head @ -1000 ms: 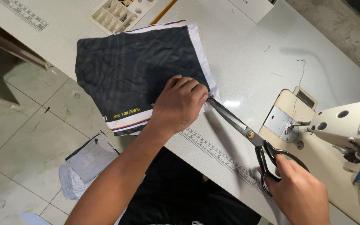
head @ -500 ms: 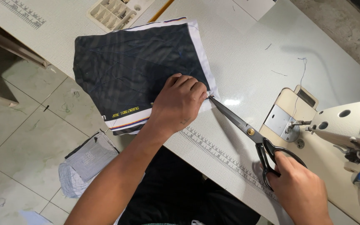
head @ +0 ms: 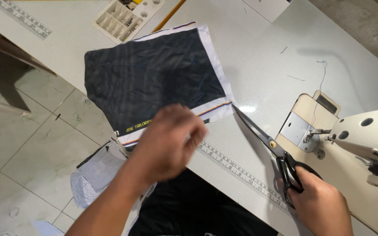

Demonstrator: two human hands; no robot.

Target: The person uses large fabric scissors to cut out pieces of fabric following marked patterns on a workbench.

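Observation:
A dark fabric piece (head: 154,74) with a white striped edge lies flat on the white sewing table (head: 259,57), part of it hanging over the table's near edge. My left hand (head: 167,142) is blurred, raised just off the fabric's near edge, fingers loosely curled and holding nothing. My right hand (head: 320,205) grips the black handles of long scissors (head: 267,142). The blades lie on the table and point at the fabric's right corner.
A sewing machine (head: 364,135) stands at the right with its needle plate beside the scissors. A printed ruler strip (head: 241,172) runs along the table's near edge. A cream compartment tray (head: 119,17) sits at the back. Folded cloth (head: 97,170) lies on the tiled floor.
My left hand has lifted off the fabric and pulled back toward me. The scissors tips have drawn slightly away from the fabric corner.

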